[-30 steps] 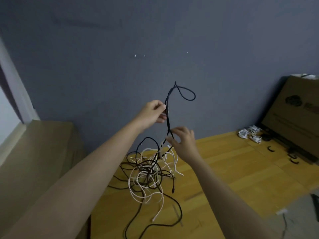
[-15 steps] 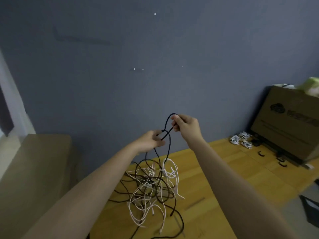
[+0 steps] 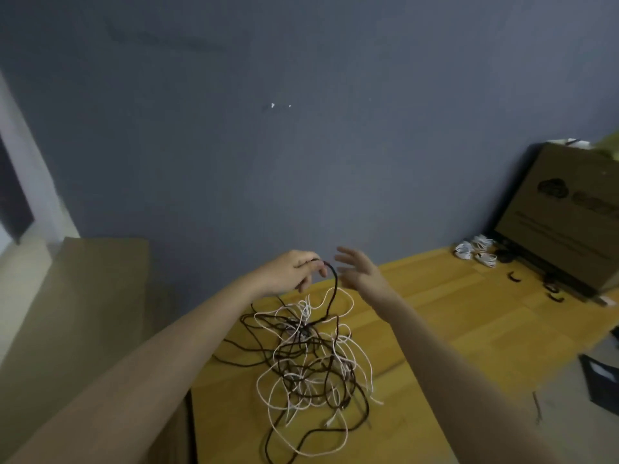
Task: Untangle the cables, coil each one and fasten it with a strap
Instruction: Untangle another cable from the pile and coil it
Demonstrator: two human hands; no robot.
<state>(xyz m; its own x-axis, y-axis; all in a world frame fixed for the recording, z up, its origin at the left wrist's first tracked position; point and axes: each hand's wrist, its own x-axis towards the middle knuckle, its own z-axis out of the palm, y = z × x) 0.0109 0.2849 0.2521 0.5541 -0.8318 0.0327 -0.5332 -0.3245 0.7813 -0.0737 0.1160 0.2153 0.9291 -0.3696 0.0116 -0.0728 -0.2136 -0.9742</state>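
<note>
A loose tangle of thin black and white cables (image 3: 311,360) lies on the yellow wooden tabletop (image 3: 452,333); how many cables it holds cannot be told. Above the tangle, the left hand (image 3: 291,271) pinches one black cable (image 3: 333,286) that hangs down into it. The right hand (image 3: 360,271), just beside, is spread and holds nothing. Far right of the tangle lie three coiled white cable bundles (image 3: 475,251) and three small black straps (image 3: 514,277), before a brown cardboard box (image 3: 562,216) whose print is unreadable.
</note>
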